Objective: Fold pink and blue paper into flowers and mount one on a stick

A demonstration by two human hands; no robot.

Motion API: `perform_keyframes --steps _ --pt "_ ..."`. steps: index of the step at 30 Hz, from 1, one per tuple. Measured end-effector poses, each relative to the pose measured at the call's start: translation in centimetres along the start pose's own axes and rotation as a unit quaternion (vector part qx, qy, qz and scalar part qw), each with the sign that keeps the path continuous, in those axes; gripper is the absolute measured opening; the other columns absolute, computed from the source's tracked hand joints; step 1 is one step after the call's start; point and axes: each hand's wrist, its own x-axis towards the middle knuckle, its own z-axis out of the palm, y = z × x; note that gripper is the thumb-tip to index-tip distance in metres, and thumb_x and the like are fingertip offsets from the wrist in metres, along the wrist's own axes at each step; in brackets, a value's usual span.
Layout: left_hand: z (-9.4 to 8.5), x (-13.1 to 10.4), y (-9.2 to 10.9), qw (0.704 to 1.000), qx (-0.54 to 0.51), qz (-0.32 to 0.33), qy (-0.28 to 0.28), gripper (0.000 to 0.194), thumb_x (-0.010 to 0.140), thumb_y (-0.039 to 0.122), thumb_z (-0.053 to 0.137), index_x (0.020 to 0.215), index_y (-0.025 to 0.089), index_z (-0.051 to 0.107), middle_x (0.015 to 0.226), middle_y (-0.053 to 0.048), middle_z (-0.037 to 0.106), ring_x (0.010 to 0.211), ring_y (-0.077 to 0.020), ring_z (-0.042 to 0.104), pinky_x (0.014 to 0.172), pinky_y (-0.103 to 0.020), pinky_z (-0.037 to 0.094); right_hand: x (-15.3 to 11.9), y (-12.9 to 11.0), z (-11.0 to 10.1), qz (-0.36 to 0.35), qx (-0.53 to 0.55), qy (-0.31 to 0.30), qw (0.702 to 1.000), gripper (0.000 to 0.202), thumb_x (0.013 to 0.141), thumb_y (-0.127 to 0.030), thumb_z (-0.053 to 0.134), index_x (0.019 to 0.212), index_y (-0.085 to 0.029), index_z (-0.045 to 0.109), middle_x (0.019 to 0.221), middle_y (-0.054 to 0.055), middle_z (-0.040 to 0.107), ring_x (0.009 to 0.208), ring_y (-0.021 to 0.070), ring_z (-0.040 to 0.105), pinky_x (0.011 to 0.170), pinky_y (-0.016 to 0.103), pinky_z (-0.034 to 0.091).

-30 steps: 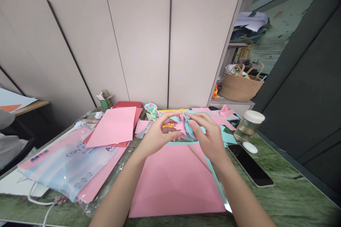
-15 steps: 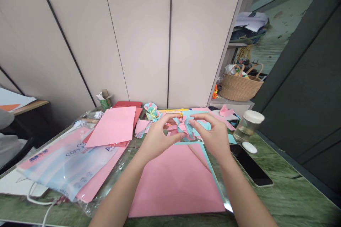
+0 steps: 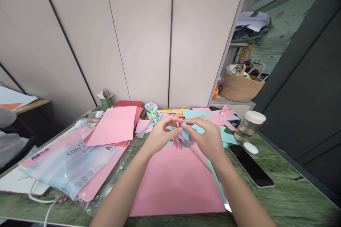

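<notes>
Between my two hands is a pink and light-blue paper flower, held above the far edge of a large pink sheet. My left hand pinches its petals from the left with thumb and fingers. From the other side, my right hand pinches the flower's upper right part. The fingertips of both hands nearly meet over it and hide its top. A thin brown stick slants down over the pink sheet just below the flower. Light-blue paper shows under the sheet's right edge.
Left lie pink paper and a plastic copy-paper wrapper. Another paper flower and cut scraps are behind my left hand. A phone, a lidded jar and a white oval object stand right. Cabinet doors rise behind.
My hands have drawn closer together around the paper flower. The flower has come slightly lower and turned, so more of its pink petals hang below my fingers.
</notes>
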Motion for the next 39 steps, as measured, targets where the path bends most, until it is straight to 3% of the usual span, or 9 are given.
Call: perform_keyframes --steps 6,11,17,23,29,34,39 --pt "0.6 -0.4 0.2 0.999 0.024 0.018 0.04 0.012 0.075 0.023 0.063 0.083 0.017 0.058 0.078 -0.001 0.055 0.073 -0.0126 0.057 0.056 -0.021 0.049 -0.3 -0.6 -0.2 -0.064 -0.029 0.017 0.997 0.011 0.084 -0.026 0.059 0.088 -0.027 0.068 0.076 -0.001 0.07 0.073 0.0166 0.06 0.069 0.033 0.047" --pt "0.2 -0.5 0.5 0.998 0.02 0.057 0.032 0.01 0.074 0.017 0.063 0.084 0.017 0.059 0.088 -0.004 0.061 0.085 -0.0145 0.061 0.073 -0.025 0.051 -0.3 -1.1 -1.3 -0.051 0.026 -0.019 0.998 0.018 0.086 -0.022 0.053 0.099 -0.028 0.066 0.086 0.0 0.07 0.082 0.0152 0.061 0.07 0.031 0.05" --pt "-0.1 -1.0 0.9 0.993 0.028 0.107 0.048 0.011 0.072 0.013 0.065 0.08 0.018 0.06 0.082 -0.003 0.062 0.083 -0.0149 0.062 0.077 -0.029 0.052 -0.4 -1.4 -2.0 -0.108 0.038 -0.013 0.993 0.021 0.082 -0.018 0.058 0.098 -0.029 0.066 0.083 0.0 0.07 0.081 0.0159 0.062 0.07 0.032 0.052" --pt "0.2 -1.7 1.2 0.991 0.031 0.112 0.067 0.011 0.071 0.014 0.067 0.078 0.019 0.061 0.082 -0.003 0.062 0.08 -0.0171 0.063 0.06 -0.027 0.055 -0.5 -1.6 -2.0 -0.125 0.047 0.004 0.991 0.019 0.08 -0.017 0.061 0.095 -0.029 0.066 0.079 0.0 0.069 0.077 0.0159 0.062 0.066 0.032 0.051" --pt "0.9 -2.0 1.3 0.989 0.025 0.125 0.077 0.011 0.074 0.014 0.064 0.084 0.02 0.061 0.085 -0.004 0.06 0.066 -0.014 0.062 0.045 -0.023 0.052 -0.7 -1.7 -1.2 -0.128 0.035 0.065 0.989 0.017 0.078 -0.014 0.065 0.089 -0.026 0.065 0.076 -0.001 0.068 0.075 0.0161 0.06 0.072 0.036 0.049" --pt "1.2 -1.8 0.8 0.968 0.064 0.206 0.13 0.012 0.075 0.014 0.065 0.084 0.02 0.061 0.087 -0.005 0.065 0.08 -0.0178 0.064 0.067 -0.032 0.057 -0.9 -1.6 -0.7 -0.131 0.051 0.107 0.984 0.019 0.076 -0.011 0.065 0.087 -0.026 0.065 0.075 -0.001 0.068 0.072 0.0158 0.059 0.068 0.035 0.049" --pt "1.0 -1.6 0.4 0.95 0.084 0.273 0.124 0.009 0.076 0.015 0.065 0.082 0.02 0.061 0.088 -0.007 0.068 0.087 -0.0203 0.065 0.078 -0.038 0.055 -1.0 -1.7 -0.7 -0.159 0.065 0.119 0.978 0.022 0.073 -0.007 0.066 0.085 -0.026 0.064 0.074 -0.001 0.069 0.071 0.016 0.06 0.068 0.036 0.049"
